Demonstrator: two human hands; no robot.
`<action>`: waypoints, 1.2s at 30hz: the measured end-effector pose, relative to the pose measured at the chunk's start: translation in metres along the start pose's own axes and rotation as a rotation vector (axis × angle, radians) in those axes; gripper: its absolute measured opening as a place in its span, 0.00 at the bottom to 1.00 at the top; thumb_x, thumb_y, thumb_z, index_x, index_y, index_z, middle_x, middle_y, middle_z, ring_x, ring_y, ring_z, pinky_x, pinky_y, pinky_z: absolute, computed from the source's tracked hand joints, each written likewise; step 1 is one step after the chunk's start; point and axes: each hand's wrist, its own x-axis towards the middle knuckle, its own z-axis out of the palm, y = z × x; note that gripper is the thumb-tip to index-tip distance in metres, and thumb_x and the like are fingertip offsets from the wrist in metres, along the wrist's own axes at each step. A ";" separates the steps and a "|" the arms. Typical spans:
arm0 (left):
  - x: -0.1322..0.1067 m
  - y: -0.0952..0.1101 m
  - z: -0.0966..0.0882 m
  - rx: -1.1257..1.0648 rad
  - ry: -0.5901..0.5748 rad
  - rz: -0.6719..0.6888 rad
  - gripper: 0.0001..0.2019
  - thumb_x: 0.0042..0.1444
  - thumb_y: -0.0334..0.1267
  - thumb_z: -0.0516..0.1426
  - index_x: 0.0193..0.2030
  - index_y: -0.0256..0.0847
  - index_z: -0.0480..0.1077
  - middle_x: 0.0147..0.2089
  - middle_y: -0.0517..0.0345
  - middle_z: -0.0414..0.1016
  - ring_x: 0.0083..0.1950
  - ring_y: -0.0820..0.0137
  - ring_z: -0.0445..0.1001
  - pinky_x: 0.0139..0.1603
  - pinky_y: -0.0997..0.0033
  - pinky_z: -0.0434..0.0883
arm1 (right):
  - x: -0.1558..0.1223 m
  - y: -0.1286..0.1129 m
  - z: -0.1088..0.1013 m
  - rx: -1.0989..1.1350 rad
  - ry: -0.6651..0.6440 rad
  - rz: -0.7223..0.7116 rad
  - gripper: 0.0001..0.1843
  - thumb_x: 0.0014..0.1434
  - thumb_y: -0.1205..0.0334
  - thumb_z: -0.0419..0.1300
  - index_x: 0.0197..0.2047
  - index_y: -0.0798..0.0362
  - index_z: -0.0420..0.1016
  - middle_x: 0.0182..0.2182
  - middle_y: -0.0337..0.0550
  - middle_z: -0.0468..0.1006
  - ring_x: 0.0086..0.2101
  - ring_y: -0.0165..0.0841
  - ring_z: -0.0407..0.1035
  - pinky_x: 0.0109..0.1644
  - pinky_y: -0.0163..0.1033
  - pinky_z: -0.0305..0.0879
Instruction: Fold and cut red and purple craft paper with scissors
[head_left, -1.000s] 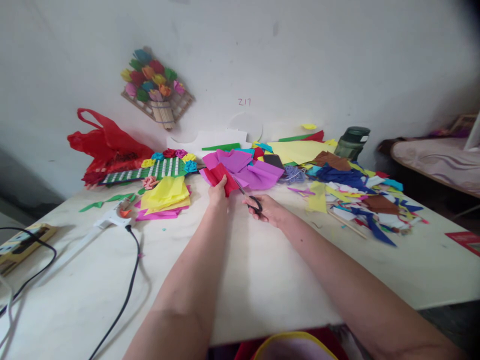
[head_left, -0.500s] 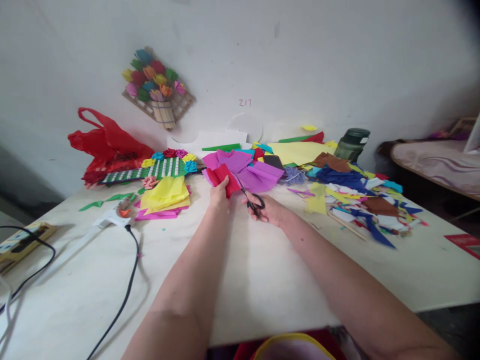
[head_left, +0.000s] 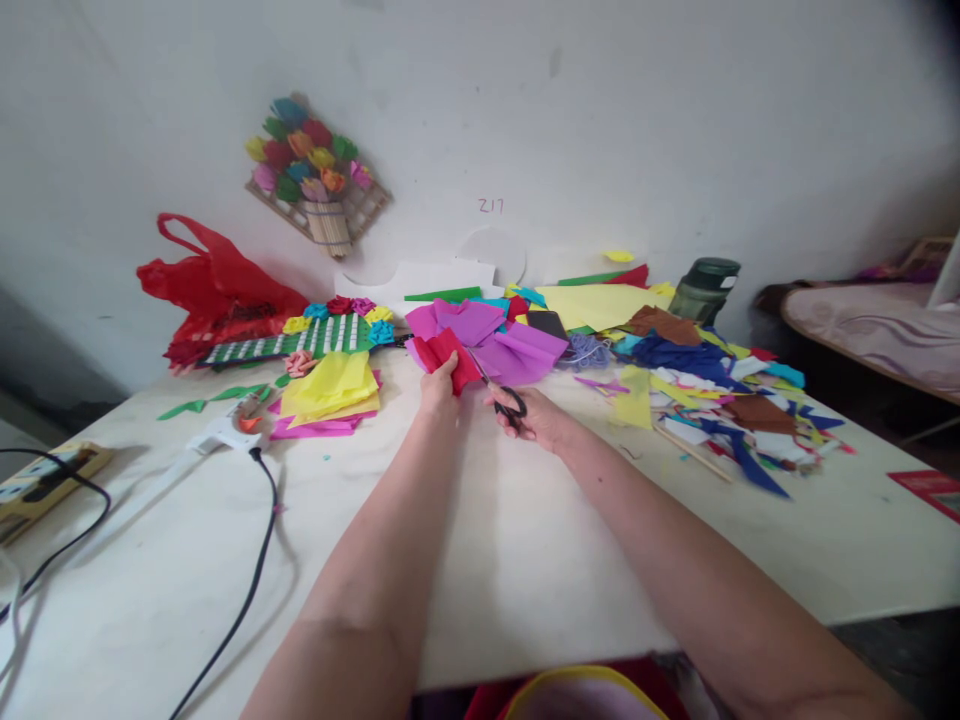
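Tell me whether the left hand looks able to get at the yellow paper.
Probably yes: the yellow paper lies uncovered to the left of the left hand, and nothing seems to stand between them. It would likely need to release the red paper first.

We see a bare left hand (head_left: 441,388) and right hand (head_left: 534,420), with bare forearms (head_left: 382,520) running back from them. A small dark spot (head_left: 600,480) marks the right one. Low down we make out deep red clothing (head_left: 486,702), its curved yellow band (head_left: 541,680) edging a pale pinkish area (head_left: 589,697).
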 end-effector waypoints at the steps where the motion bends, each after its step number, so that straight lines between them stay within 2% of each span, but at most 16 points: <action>1: 0.001 0.000 0.000 -0.002 0.004 -0.002 0.04 0.49 0.25 0.59 0.32 0.34 0.70 0.32 0.53 0.76 0.32 0.71 0.76 0.40 0.69 0.74 | 0.000 0.000 0.000 0.003 0.004 -0.003 0.21 0.52 0.46 0.59 0.36 0.58 0.69 0.15 0.33 0.66 0.12 0.20 0.58 0.09 0.25 0.39; 7: 0.001 0.001 0.002 -0.024 0.052 0.004 0.05 0.49 0.23 0.58 0.31 0.35 0.69 0.29 0.56 0.75 0.28 0.73 0.74 0.38 0.70 0.74 | -0.001 0.001 0.004 0.011 0.023 -0.007 0.20 0.51 0.48 0.61 0.35 0.58 0.70 0.15 0.31 0.65 0.12 0.19 0.56 0.10 0.24 0.42; 21: 0.001 0.002 0.001 -0.016 0.048 0.012 0.05 0.48 0.23 0.58 0.32 0.34 0.69 0.29 0.56 0.74 0.28 0.73 0.74 0.38 0.69 0.74 | -0.001 0.003 0.005 0.021 0.048 -0.007 0.18 0.50 0.49 0.62 0.33 0.56 0.70 0.14 0.30 0.64 0.12 0.18 0.55 0.14 0.24 0.48; 27: -0.001 0.004 0.002 -0.030 0.053 0.015 0.05 0.49 0.23 0.58 0.31 0.35 0.69 0.29 0.57 0.74 0.28 0.72 0.74 0.37 0.69 0.74 | 0.000 0.003 0.004 0.000 0.063 0.008 0.15 0.52 0.51 0.61 0.32 0.55 0.70 0.14 0.30 0.64 0.12 0.18 0.55 0.15 0.24 0.49; 36: -0.002 0.002 0.001 -0.007 0.009 0.010 0.06 0.48 0.23 0.59 0.33 0.34 0.70 0.30 0.55 0.75 0.31 0.70 0.75 0.39 0.68 0.74 | -0.001 0.001 0.001 0.018 -0.002 -0.022 0.19 0.53 0.48 0.60 0.35 0.58 0.69 0.15 0.33 0.66 0.12 0.20 0.58 0.10 0.25 0.40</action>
